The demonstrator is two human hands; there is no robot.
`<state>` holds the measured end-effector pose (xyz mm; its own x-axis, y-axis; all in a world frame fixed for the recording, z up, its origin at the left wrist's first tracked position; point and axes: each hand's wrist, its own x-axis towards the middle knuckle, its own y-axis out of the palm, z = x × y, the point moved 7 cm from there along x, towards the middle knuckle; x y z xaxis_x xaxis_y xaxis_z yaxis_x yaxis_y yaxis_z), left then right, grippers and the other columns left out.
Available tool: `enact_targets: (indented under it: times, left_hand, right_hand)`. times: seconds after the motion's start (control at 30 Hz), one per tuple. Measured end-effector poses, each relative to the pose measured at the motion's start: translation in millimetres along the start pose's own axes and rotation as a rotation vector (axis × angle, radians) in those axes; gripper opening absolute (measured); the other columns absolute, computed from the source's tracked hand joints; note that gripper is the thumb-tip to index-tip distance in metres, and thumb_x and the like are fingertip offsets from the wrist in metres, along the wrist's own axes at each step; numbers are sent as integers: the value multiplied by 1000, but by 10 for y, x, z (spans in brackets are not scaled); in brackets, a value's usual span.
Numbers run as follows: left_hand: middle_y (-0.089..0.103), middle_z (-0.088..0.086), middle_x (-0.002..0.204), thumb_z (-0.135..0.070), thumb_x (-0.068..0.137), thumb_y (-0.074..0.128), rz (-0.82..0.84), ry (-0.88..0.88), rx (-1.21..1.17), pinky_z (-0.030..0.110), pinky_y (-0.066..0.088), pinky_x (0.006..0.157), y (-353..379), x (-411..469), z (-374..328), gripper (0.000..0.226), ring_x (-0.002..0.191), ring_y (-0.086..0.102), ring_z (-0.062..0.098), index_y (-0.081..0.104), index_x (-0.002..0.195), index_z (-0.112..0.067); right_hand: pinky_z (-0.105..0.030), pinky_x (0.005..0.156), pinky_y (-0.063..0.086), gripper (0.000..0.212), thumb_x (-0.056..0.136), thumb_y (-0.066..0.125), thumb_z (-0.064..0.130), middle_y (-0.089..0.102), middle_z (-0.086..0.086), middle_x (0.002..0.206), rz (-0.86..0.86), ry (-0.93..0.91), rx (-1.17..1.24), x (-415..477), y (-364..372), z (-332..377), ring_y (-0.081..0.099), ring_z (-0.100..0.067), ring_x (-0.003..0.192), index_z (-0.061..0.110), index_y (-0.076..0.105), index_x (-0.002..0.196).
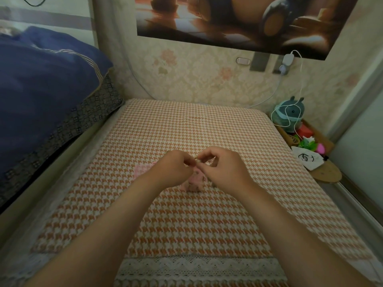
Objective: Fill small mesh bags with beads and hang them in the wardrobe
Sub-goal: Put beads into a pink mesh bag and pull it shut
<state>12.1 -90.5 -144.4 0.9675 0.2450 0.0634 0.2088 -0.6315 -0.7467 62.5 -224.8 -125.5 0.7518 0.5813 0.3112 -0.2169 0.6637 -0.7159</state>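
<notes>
A small pink mesh bag (194, 182) hangs just above the orange houndstooth cloth (186, 224), bulging at its lower end. My left hand (172, 169) and my right hand (222, 168) meet over it and pinch its top between fingertips. Whether they hold the bag's mouth or its drawstring is too small to tell. A flat pink bag or cloth (142, 170) lies on the cloth behind my left hand, partly hidden by it. No loose beads show.
A blue quilt (45, 83) covers the bed on the left. At the right stands a wooden tray (323, 141) with a teal toy (290, 112), a white pouch (308, 159) and a charger cable (298, 94). The wallpapered wall (196, 79) is behind.
</notes>
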Motion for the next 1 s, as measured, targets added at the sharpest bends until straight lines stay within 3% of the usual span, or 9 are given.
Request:
enact_targets:
  times: [0.1,0.23,0.4,0.5,0.57,0.7,0.83,0.93,1.0]
  left_hand:
    - [74,-3,100,-13,91,59,20,3,-61,18,49,70,1,-9,24,25,86,66,8,75,109,-21]
    - [72,-10,92,-11,90,59,51,17,-106,17,47,74,9,-31,63,26,88,66,4,76,106,-24]
    - [72,-10,100,-16,90,61,44,24,-114,15,46,74,2,-10,105,23,88,63,1,75,108,-22]
    - [70,-9,109,-17,89,63,32,28,-121,21,51,86,0,39,135,26,97,64,4,74,112,-20]
    - [69,-8,113,-16,89,65,10,25,-121,23,51,91,-8,87,169,27,98,63,4,72,115,-19]
    - [67,-11,108,-17,92,62,-77,5,-121,14,44,67,-53,170,311,23,87,61,2,71,113,-22]
    - [64,-10,109,-15,93,61,-127,-55,-14,17,45,60,16,237,549,23,89,60,8,71,112,-24]
    - [66,-5,114,-11,90,66,-104,-33,83,24,50,79,176,296,640,27,94,60,14,73,110,-27]
    - [69,-2,110,-8,86,69,-66,28,154,34,50,96,273,327,634,31,100,61,17,75,109,-29]
  right_hand:
    - [-13,61,37,16,92,68,44,71,22,96,54,-63,-126,-45,97,41,56,12,71,36,74,104]
    - [-24,69,46,23,95,61,50,62,18,106,94,-120,-301,-40,199,31,57,1,90,39,73,111]
    - [-17,61,34,23,98,56,46,55,19,111,124,-101,-343,-10,200,-5,52,0,89,40,72,113]
    - [-24,71,42,25,98,51,38,58,19,116,210,-105,-353,-2,231,-54,56,-3,100,39,72,112]
    - [-27,74,45,27,95,52,36,61,17,115,257,-96,-350,-7,229,-95,57,-5,96,36,73,111]
    - [-25,70,47,20,92,62,34,65,16,103,228,-90,-343,9,161,-187,59,-3,85,35,76,106]
    - [-25,66,47,20,93,63,30,65,18,97,204,-70,-316,32,97,-250,54,2,75,37,77,106]
    - [-29,73,53,19,93,64,29,68,15,110,196,-63,-324,51,89,-281,58,-1,79,35,77,105]
    - [-25,69,49,19,94,64,29,66,18,102,197,-72,-320,57,110,-290,55,1,76,34,78,105]
